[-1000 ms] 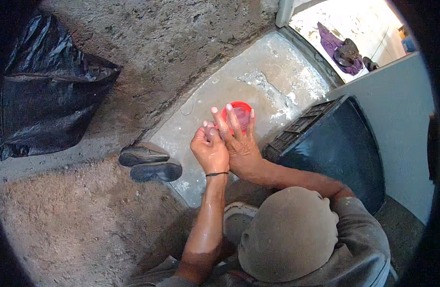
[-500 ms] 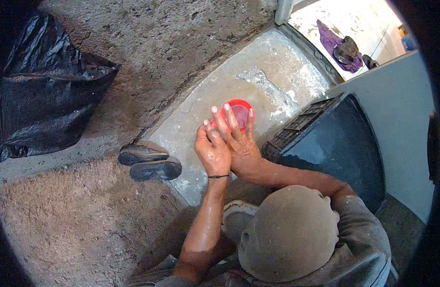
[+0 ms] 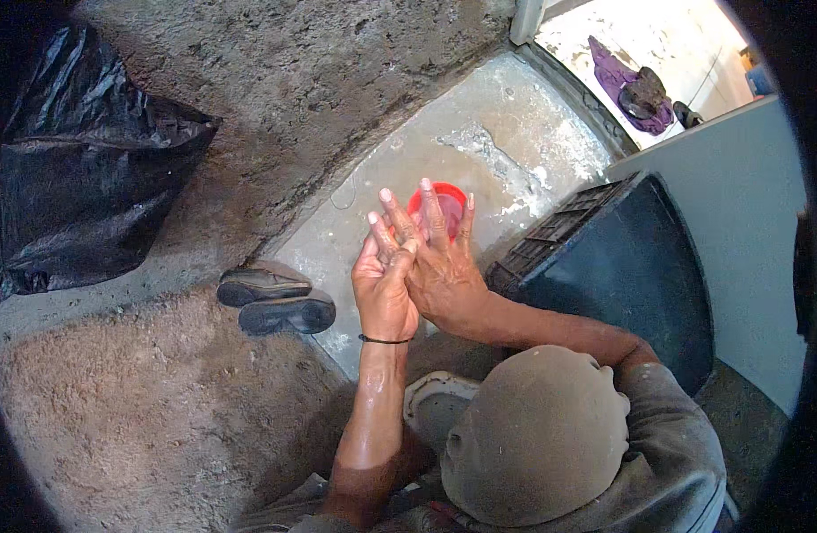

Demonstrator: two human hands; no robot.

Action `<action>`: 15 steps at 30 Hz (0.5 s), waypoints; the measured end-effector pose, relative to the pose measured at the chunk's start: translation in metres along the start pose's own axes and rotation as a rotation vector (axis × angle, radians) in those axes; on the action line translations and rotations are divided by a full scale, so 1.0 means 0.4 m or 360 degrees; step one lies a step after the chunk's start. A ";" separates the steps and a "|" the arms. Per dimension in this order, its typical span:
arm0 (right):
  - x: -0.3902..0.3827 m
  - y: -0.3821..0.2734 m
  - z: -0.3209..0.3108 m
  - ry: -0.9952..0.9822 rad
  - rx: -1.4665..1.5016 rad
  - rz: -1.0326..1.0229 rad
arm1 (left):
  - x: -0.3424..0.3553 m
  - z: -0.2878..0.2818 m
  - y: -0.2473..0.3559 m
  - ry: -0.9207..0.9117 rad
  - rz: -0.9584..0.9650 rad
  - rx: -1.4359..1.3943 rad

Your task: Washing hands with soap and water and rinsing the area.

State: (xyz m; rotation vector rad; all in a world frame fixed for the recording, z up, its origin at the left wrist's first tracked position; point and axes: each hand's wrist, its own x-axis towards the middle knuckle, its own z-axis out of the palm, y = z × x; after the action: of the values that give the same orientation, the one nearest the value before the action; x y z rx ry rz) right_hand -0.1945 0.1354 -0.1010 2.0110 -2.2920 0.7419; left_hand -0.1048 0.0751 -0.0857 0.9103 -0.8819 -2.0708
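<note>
My wet left hand [image 3: 386,298], with a dark cord at the wrist, is closed around the thumb side of my right hand, its thumb lying over the other's fingers. My right hand [image 3: 448,280] is back up, fingers stretched and spread. Both are above a red round container [image 3: 450,188] on the grey concrete slab [image 3: 382,178]. Clear or pinkish liquid seems to be in the container. My fingers hide much of it. I cannot tell whether they touch its rim.
A dark plastic crate [image 3: 621,275] leans at the right beside a pale panel [image 3: 746,213]. Left of the slab lie dark shoes [image 3: 288,314]. A black plastic bag [image 3: 88,169] sits far left. A pale-rimmed basin [image 3: 422,382] is near me. Purple cloth [image 3: 608,75] lies beyond the doorway.
My left hand has shifted slightly left, and its thumb now lies across my right hand's fingers. The right hand's fingers have spread a little. The container stays put.
</note>
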 end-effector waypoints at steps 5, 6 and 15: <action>-0.010 -0.016 0.003 -0.0028 -0.0074 -0.0049 | 0.013 -0.013 -0.006 0.0213 -0.0048 0.0077; -0.014 -0.023 0.007 -0.0051 -0.0113 -0.0078 | 0.016 -0.016 -0.006 0.0305 -0.0086 0.0018; -0.025 -0.028 0.012 -0.0053 0.0078 0.0050 | 0.001 -0.024 0.001 0.0053 -0.0259 -0.0078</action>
State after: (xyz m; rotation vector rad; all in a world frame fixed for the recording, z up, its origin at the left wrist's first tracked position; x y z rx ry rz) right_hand -0.1807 0.1423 -0.1045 2.0273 -2.3513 0.7803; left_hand -0.0973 0.0717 -0.0904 1.0163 -0.7582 -2.1984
